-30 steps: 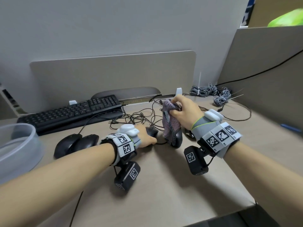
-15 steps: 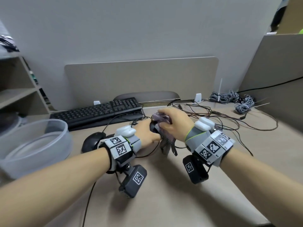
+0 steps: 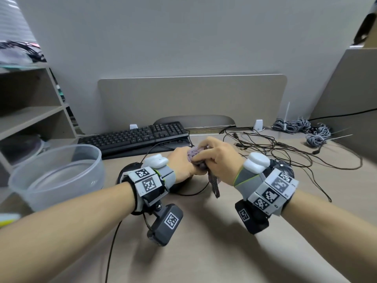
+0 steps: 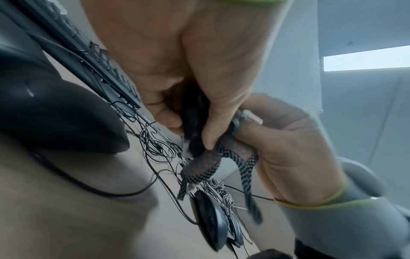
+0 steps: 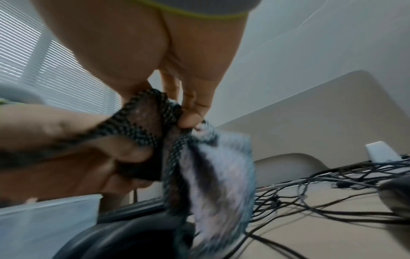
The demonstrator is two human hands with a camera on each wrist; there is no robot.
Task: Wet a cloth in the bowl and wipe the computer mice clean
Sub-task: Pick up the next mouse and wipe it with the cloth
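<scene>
My left hand (image 3: 183, 163) grips a black mouse (image 4: 192, 122) a little above the desk; in the head view my hands and the cloth hide it. My right hand (image 3: 213, 158) holds a bunched purple-grey cloth (image 3: 195, 157) with a checked edge against that mouse, one corner hanging down. In the left wrist view the cloth (image 4: 206, 161) sits between my left thumb and my right hand (image 4: 288, 140). Seen from the right wrist, the cloth (image 5: 217, 175) drapes below my right fingers (image 5: 193, 108). The clear plastic bowl (image 3: 57, 174) stands on the left of the desk.
Another black mouse (image 3: 126, 172) lies under my left wrist, and one more (image 3: 285, 168) behind my right wrist. A black keyboard (image 3: 134, 135) lies at the back. Tangled black cables (image 3: 275, 148) and grey cord bundles (image 3: 302, 127) spread over the right. Shelves (image 3: 30, 117) stand at the left.
My right hand has carried the cloth from the mouse on the right over to the mouse in my left hand. Both hands have drawn together and the cloth is bunched on it.
</scene>
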